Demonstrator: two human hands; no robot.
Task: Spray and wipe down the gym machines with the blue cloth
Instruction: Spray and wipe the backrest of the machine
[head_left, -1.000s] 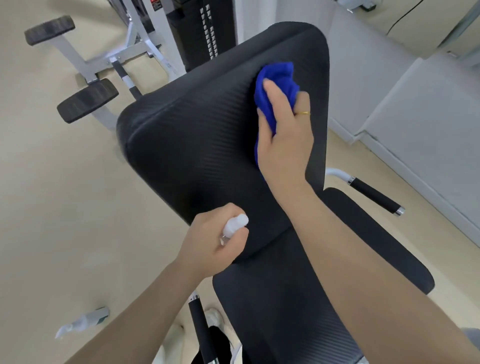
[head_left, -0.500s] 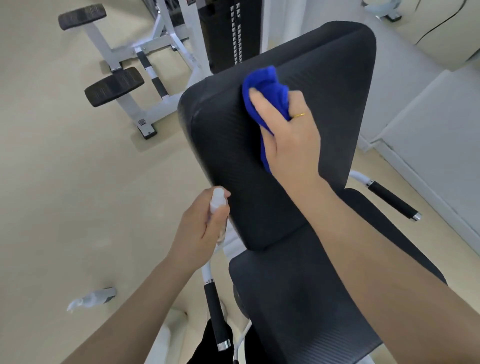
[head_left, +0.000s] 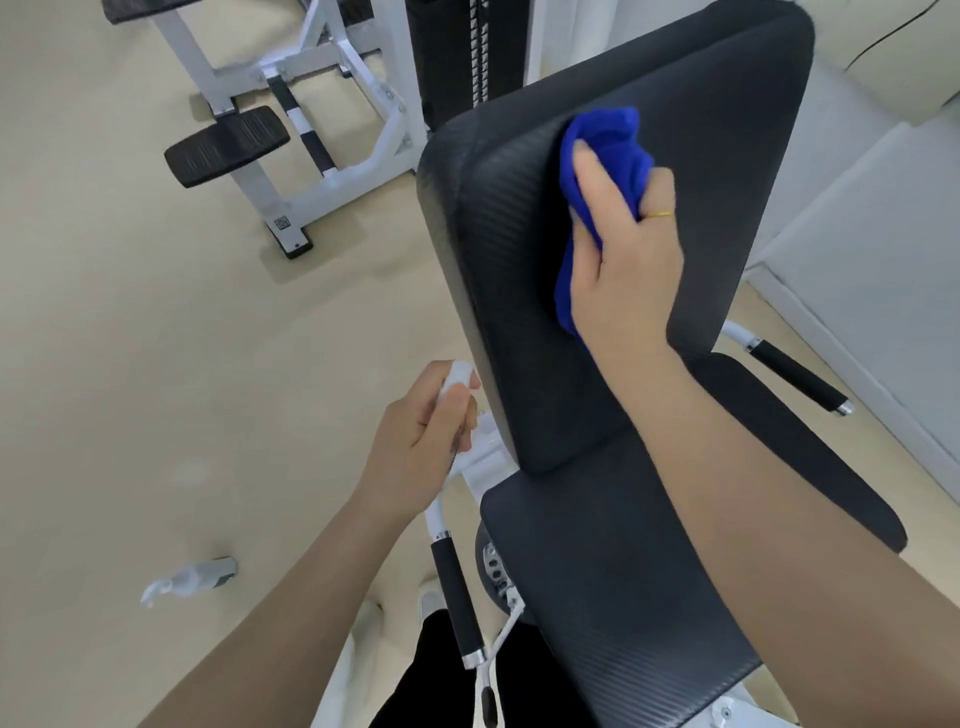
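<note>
Your right hand (head_left: 623, 260) presses the bunched blue cloth (head_left: 605, 150) on the black padded backrest (head_left: 717, 156); your left hand (head_left: 421, 447) holds the white spray bottle (head_left: 457, 376) just left of it, above the black padded seat (head_left: 613, 571).

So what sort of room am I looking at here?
Most likely a gym: a black padded backrest above a black seat pad, a black weight stack in a white steel frame, and black foam-grip handles.

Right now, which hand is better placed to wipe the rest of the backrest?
Right. The right hand already presses the blue cloth against the backrest pad. The left hand grips the spray bottle beside the pad's left edge.
</note>
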